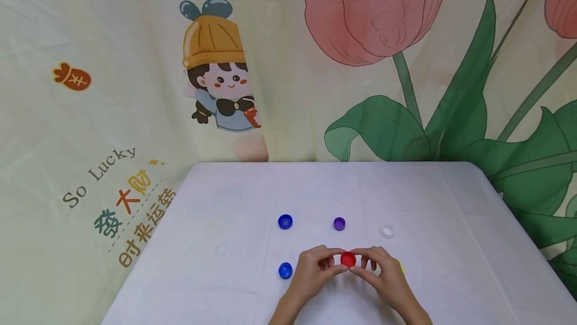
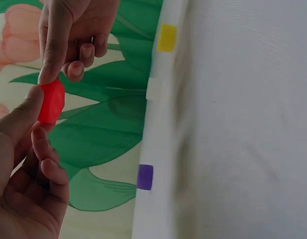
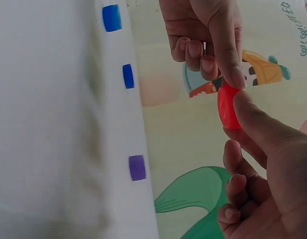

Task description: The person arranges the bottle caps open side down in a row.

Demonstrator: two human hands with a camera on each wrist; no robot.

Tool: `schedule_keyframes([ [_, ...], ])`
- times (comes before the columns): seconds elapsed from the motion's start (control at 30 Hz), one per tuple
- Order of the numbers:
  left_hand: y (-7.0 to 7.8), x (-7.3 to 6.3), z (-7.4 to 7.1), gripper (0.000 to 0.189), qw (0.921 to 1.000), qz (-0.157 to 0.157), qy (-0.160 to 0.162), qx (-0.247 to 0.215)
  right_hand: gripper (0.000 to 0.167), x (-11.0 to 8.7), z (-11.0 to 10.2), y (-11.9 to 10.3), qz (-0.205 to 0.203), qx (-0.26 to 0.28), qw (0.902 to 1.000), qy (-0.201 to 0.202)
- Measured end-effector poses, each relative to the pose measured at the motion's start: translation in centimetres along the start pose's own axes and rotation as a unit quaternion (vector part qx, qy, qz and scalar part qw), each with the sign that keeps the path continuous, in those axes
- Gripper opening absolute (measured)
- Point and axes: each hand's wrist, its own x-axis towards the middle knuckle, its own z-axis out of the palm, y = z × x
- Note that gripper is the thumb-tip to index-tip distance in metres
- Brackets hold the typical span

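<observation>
A cream cloth (image 1: pixel 279 64) printed with pink tulips (image 1: pixel 378 9) and a cartoon figure (image 1: pixel 221 77) hangs behind a white table (image 1: pixel 216 205).

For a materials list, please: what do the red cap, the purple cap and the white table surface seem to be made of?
Red cap: probably smooth plastic, judging by its even, saturated color.
Purple cap: likely plastic, with a raised rim and uniform color; its gloss is hard to judge.
White table surface: matte, perhaps fabric or thin sheeting; faint creases suggest a cover.
</observation>
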Motion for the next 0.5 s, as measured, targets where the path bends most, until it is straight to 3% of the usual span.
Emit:
schedule_keyframes([
  [0.27, 3.3, 0.6, -1.6, 0.025, 0.9984, 0.007, 0.031, -0.046, 0.035, 0.7, -2.2, -2.8, -0.069, 0.006, 0.9969, 0.036],
  [0.5, 4.1, 0.6, -2.0, 0.025, 0.9981, 0.019, 0.033, -0.049, 0.038, 0.9, -2.8, -3.4, -0.117, 0.012, 0.9916, 0.054],
])
